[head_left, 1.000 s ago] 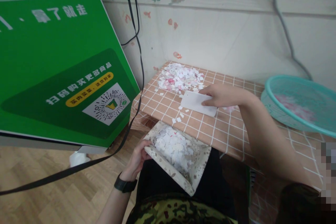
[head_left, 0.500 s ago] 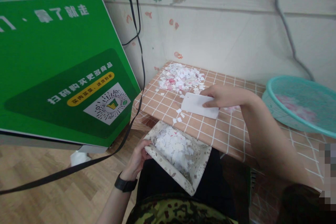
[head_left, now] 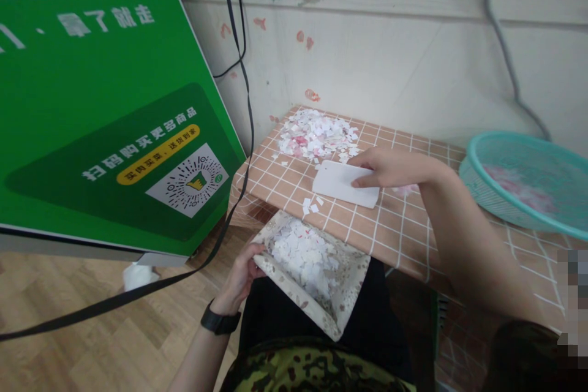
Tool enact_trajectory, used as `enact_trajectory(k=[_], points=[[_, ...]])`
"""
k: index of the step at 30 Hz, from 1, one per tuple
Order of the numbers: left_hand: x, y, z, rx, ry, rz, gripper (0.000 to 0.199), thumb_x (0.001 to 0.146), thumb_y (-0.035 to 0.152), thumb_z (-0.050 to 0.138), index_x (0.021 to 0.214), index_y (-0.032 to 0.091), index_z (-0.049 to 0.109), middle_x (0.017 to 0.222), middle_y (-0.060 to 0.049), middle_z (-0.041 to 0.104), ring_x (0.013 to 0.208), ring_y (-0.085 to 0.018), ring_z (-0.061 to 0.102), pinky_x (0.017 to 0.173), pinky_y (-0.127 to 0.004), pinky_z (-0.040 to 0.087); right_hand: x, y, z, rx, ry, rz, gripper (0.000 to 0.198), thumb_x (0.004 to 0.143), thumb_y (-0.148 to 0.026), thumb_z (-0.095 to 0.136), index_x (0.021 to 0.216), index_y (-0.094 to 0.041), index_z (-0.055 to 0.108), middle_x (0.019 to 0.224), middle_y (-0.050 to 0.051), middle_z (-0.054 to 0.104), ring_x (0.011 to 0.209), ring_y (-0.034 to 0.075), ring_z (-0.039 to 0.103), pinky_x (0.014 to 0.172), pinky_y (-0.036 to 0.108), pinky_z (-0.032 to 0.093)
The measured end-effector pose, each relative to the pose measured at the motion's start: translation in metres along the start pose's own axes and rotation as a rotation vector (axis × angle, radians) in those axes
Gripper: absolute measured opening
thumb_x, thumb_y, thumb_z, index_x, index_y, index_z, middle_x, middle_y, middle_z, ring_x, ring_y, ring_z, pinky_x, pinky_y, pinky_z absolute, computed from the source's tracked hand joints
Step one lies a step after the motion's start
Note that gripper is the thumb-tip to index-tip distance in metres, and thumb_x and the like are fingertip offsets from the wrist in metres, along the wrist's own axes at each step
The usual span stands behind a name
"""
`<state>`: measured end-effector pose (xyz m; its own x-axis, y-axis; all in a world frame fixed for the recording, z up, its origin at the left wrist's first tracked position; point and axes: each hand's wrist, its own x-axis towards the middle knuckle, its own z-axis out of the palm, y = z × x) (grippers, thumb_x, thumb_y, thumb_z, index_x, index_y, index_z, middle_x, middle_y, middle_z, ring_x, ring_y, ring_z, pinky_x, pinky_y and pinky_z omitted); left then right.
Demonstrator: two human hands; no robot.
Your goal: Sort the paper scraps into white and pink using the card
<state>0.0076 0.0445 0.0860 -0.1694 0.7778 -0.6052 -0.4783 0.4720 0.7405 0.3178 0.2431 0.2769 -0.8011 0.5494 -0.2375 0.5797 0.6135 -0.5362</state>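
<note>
My right hand (head_left: 379,168) grips a flat white card (head_left: 342,185) by its right end, thumb on the near face, low over the checked tabletop (head_left: 390,226). Several loose paper scraps (head_left: 313,205) lie just in front of the card, near the table edge. Behind it is a heap of white and pinkish paper scraps (head_left: 316,135). My left hand (head_left: 245,272) is closed on the left rim of a patterned tray (head_left: 298,301) at my lap, below the table edge. White paper scraps (head_left: 305,254) fill much of the tray.
A turquoise mesh basket (head_left: 519,208) with pinkish scraps stands at the table's right. A green printed panel (head_left: 105,86) rises on the left. A black strap (head_left: 250,128) hangs between panel and table. Behind the table is a wall (head_left: 390,61).
The card in my right hand has shifted slightly to the left, and a few loose scraps beside it have moved. My left hand and the tray have stayed in place.
</note>
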Motion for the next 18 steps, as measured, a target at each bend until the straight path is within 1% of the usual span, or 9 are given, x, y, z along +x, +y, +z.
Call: enact_trajectory(k=[3,7,10,13,18], points=[[0.000,0.000,-0.001,0.007,0.005,-0.008,0.024,0.062,0.034,0.076,0.078,0.017,0.067,0.067,-0.001,0.070,0.062,-0.022,0.067,0.056,-0.032,0.053,-0.008,0.004,-0.007,-0.034,0.005,0.065,0.028,0.083,-0.036,0.062,0.100,-0.017,0.073,0.093,0.006,0.075,0.079,0.023,0.067,0.067,0.032,0.049],[0.000,0.001,0.000,0.012,0.009,-0.006,0.024,0.062,0.033,0.076,0.077,0.017,0.067,0.067,-0.002,0.070,0.061,-0.022,0.067,0.056,-0.032,0.053,-0.015,0.005,-0.012,-0.067,0.010,0.135,0.025,0.081,-0.036,0.063,0.091,-0.016,0.074,0.080,0.007,0.073,0.071,0.023,0.065,0.062,0.033,0.048],[-0.001,0.002,0.000,0.012,0.004,-0.003,0.023,0.061,0.033,0.076,0.075,0.017,0.066,0.066,-0.001,0.069,0.059,-0.021,0.065,0.056,-0.033,0.054,-0.014,0.004,-0.010,-0.029,-0.047,0.164,0.025,0.081,-0.034,0.062,0.095,-0.017,0.073,0.079,0.006,0.073,0.067,0.022,0.064,0.059,0.032,0.048],[-0.001,0.002,0.001,0.010,-0.001,-0.007,0.024,0.061,0.033,0.076,0.075,0.017,0.066,0.064,0.000,0.068,0.057,-0.020,0.064,0.056,-0.032,0.054,-0.009,0.004,-0.005,0.009,-0.094,0.127,0.027,0.082,-0.034,0.062,0.101,-0.017,0.072,0.086,0.006,0.074,0.071,0.021,0.066,0.059,0.030,0.048],[-0.002,0.002,0.002,0.006,-0.013,-0.010,0.024,0.061,0.033,0.076,0.076,0.017,0.065,0.065,0.000,0.068,0.057,-0.019,0.064,0.057,-0.032,0.054,0.000,0.004,0.002,0.028,-0.122,-0.013,0.025,0.083,-0.033,0.063,0.096,-0.014,0.071,0.091,0.007,0.074,0.079,0.021,0.066,0.065,0.029,0.049]])
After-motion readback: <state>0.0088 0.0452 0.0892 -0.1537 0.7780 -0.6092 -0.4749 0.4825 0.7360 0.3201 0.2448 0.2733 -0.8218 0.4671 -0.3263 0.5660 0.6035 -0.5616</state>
